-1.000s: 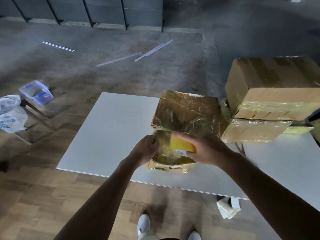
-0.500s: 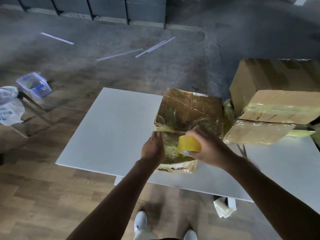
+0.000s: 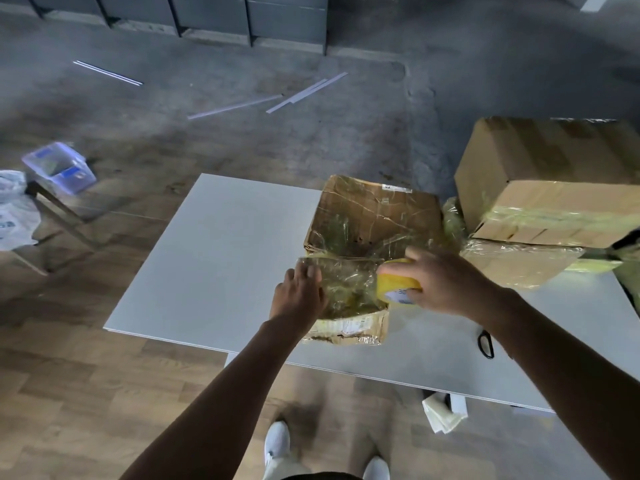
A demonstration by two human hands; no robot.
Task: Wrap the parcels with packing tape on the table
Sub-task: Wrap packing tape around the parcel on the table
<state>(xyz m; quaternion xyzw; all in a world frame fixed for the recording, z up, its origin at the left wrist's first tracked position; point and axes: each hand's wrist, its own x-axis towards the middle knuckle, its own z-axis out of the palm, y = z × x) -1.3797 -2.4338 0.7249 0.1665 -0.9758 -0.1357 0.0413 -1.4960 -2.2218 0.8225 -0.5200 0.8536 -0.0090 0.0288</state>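
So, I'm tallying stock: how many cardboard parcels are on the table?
3: the tape-covered middle parcel, a flat parcel to its right, and a large parcel stacked on that one. Others may be hidden beyond the right edge.

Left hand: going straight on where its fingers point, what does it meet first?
Probably the larger wrapped box, right behind the small parcel that the left hand presses; depth is unclear.

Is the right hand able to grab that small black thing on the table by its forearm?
Probably not yet: the right hand grips the tape roll. The black thing lies uncovered on the table, so nothing else blocks it.
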